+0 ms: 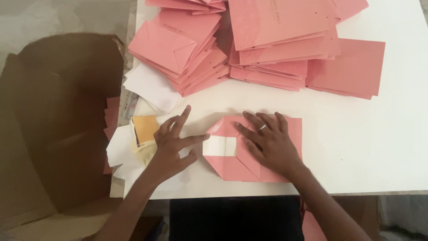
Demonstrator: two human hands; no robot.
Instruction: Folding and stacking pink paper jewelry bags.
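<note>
A: Right hand (269,143) flat on pink envelope (249,149), fingers spread, palm down. Pinning it to the table (356,147), by the look of it, so the folds stay put.

B: Left hand (171,145)?

A: Open too, fingers splayed, just left of the envelope. Index tip touching or nearly touching the left flap, beside the white strip (219,146). Looks like pressing that flap down onto the strip. Gripping nothing.

B: Hands together?

A: Apart. Envelope's left half between them, right half under the right palm.

B: Envelope state?

A: Back side up, side flaps folded in, white strip exposed in the middle. Lying near the front table edge, directly ahead of the body.

B: Around it?

A: Beyond the right hand: stacks (267,44) of the same pink envelopes, fanned out, well apart from the fingers. Left of the left hand: loose white paper (149,85), a small orange-and-cream pad (143,131) just beside the wrist. Further left, off the table: open cardboard box (58,125), a few pink pieces by its wall.

B: Ring?

A: One on a right-hand finger. Nothing else on either hand.
</note>
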